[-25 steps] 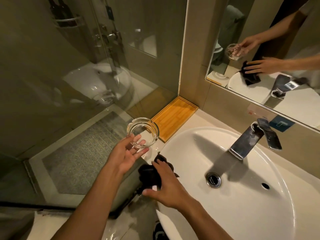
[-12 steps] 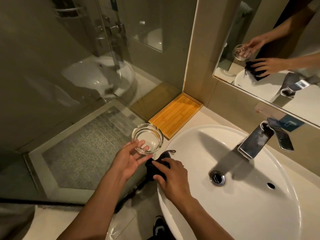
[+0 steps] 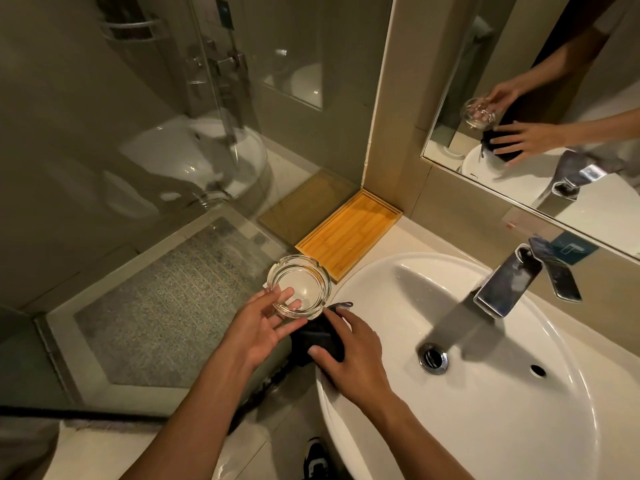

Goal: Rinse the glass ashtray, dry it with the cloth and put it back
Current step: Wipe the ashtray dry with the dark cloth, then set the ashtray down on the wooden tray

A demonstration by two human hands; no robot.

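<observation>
A round clear glass ashtray (image 3: pixel 299 285) is held tilted above the counter's left edge, just left of the white sink (image 3: pixel 502 410). My left hand (image 3: pixel 258 329) grips its near rim, fingers showing through the glass. A dark cloth (image 3: pixel 317 336) lies bunched on the sink's left rim. My right hand (image 3: pixel 349 358) lies on it, the fingers closing around it. A bamboo tray (image 3: pixel 349 233) lies empty in the counter's back left corner.
A chrome faucet (image 3: pixel 509 284) juts over the basin; no water runs. The drain (image 3: pixel 432 358) is open. A mirror (image 3: pixel 554 98) hangs behind, a glass shower wall (image 3: pixel 138 168) stands to the left. A shoe (image 3: pixel 317 460) shows on the floor below.
My left hand has kept the ashtray at about the same spot. My right hand has settled onto the cloth at the sink rim. The camera has shifted slightly.
</observation>
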